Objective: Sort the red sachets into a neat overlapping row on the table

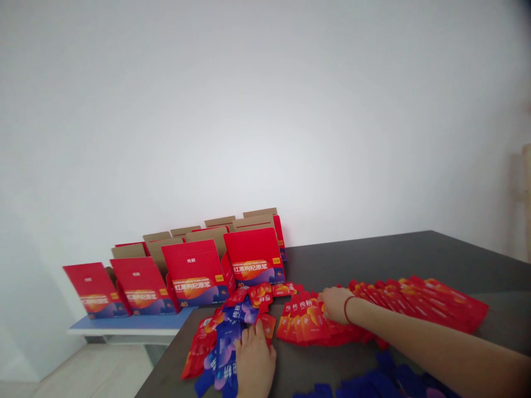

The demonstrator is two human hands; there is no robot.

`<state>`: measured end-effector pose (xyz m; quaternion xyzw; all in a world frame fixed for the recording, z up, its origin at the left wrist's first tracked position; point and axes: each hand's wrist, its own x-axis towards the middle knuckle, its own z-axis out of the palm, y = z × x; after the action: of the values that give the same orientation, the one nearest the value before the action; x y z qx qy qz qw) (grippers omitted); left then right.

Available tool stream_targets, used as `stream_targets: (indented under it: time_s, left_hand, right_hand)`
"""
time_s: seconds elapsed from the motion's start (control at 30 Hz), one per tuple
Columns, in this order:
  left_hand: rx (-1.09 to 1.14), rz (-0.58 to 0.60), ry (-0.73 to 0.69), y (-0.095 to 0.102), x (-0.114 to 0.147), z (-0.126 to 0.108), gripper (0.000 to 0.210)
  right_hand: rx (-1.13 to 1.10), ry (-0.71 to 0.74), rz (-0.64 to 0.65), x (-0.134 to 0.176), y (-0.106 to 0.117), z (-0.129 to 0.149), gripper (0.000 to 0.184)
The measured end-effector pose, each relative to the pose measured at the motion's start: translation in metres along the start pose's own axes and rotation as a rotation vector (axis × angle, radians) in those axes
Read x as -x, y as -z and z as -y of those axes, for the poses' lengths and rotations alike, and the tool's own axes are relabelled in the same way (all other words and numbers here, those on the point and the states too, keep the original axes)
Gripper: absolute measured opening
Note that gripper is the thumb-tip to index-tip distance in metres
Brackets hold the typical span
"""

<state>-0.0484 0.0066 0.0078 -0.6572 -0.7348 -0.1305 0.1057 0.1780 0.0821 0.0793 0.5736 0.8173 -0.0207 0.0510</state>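
Observation:
My left hand point(256, 362) lies over a loose pile at the table's near left side, fingers reaching forward and thumb apart. Under and beside it are blue sachets point(227, 348) and red sachets point(203, 342) with printed fruit. Further right, my right hand point(335, 304), with a thin red cord at the wrist, bends its fingers over the top edge of a long overlapping row of red sachets point(305, 323). Its fingertips are partly hidden among them. The row continues as more red sachets point(431, 301) beyond the forearm.
Open red cartons point(194, 271) with raised brown flaps stand in rows at the left, some on a lower blue-topped surface point(133, 323). More blue sachets point(373, 384) lie at the front edge of the dark table point(352, 260). A white wall point(265, 121) rises behind.

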Motion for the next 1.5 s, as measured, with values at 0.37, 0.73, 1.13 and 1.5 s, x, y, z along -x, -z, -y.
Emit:
stream_targets:
  time_s: [0.37, 0.73, 1.13, 1.5]
  left_hand:
    - [0.057, 0.02, -0.014, -0.001, 0.001, -0.001, 0.05]
    - [-0.013, 0.044, -0.018, 0.007, -0.001, 0.001, 0.047]
    - [0.844, -0.093, -0.383, 0.027, -0.002, -0.016, 0.025]
    - [1.262, -0.272, -0.053, 0.004, -0.01, -0.015, 0.031]
  right_hand:
    - [0.073, 0.003, -0.105, 0.012, -0.009, 0.014, 0.029]
    - [0.049, 0.059, -0.095, 0.016, -0.007, 0.006, 0.033]
    - [-0.582, 0.266, -0.236, 0.032, 0.026, 0.038, 0.038]
    - [-1.356, 0.104, 0.265, 0.025, -0.024, 0.056, 0.004]
